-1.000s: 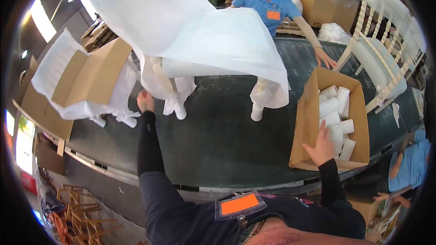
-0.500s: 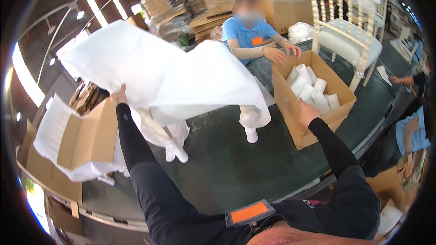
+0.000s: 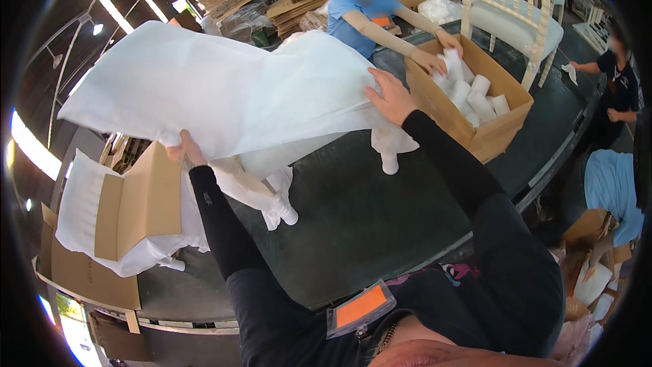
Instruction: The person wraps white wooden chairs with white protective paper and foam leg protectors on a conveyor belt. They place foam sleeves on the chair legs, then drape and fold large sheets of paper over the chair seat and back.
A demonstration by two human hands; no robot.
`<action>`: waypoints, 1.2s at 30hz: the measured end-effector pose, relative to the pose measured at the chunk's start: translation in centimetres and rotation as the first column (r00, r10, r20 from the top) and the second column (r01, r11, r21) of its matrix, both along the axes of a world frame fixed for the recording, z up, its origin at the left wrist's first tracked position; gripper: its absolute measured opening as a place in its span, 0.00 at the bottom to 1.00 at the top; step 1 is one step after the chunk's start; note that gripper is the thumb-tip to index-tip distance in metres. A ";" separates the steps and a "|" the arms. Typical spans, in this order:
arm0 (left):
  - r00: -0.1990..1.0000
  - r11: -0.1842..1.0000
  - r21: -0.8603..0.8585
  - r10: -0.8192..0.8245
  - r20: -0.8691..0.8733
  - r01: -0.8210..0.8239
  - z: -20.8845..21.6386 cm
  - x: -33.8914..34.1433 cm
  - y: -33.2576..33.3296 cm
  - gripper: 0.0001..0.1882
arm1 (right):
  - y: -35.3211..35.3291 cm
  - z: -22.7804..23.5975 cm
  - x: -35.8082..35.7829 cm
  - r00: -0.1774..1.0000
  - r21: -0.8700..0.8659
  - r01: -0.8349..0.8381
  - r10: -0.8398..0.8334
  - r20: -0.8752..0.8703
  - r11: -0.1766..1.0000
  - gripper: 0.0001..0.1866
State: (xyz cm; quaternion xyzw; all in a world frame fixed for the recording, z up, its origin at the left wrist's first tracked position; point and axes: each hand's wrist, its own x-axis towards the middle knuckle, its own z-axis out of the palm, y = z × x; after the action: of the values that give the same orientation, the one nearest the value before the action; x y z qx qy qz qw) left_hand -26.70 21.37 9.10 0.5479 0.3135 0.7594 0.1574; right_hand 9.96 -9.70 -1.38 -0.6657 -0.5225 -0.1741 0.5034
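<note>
A white sheet (image 3: 224, 88) drapes a chair (image 3: 248, 178) on the dark table (image 3: 360, 231), left. The left hand (image 3: 187, 151) grips its near edge; the right hand (image 3: 394, 98), open, lies along its right edge. Farther right, a co-worker's hands (image 3: 430, 62) reach into a carton (image 3: 502, 133) of white rolls (image 3: 480, 86).

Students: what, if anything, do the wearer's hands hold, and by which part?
Left hand grips the white sheet by its near edge; right hand touches its right end, grip unclear.
</note>
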 end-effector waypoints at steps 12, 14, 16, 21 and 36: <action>0.921 0.992 -0.129 0.058 0.385 -0.008 -2.7 -6.7 -15.7 0.16 | -8.5 -2.4 -7.0 0.998 0.033 0.052 -0.051 -0.045 0.998 0.24; 0.883 0.981 -0.194 0.082 0.463 0.011 -3.8 -7.5 -18.9 0.20 | -11.7 -2.8 -7.8 0.998 0.056 0.040 -0.037 -0.053 0.998 0.24; 0.837 0.971 -0.237 0.139 0.530 -0.010 -4.9 -7.7 -22.0 0.25 | -14.7 -3.7 -8.4 0.998 0.029 -0.010 0.012 -0.069 1.000 0.25; 0.821 0.976 -0.214 0.082 0.565 0.050 -6.1 -9.7 -27.5 0.31 | -17.4 -3.8 -8.4 0.997 -0.080 -0.003 -0.003 -0.074 0.997 0.34; 0.917 0.950 -0.203 -0.151 0.369 0.238 -7.5 -11.4 -27.7 0.26 | -11.6 -0.7 -8.8 0.955 -0.310 0.048 -0.134 -0.265 0.950 0.47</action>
State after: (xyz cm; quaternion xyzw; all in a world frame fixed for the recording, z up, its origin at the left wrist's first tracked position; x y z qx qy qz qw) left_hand -38.13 -6.38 1.65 0.4096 0.3150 0.7805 0.3519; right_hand 1.14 -21.27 -2.10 -0.7759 -0.4338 -0.0191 0.4575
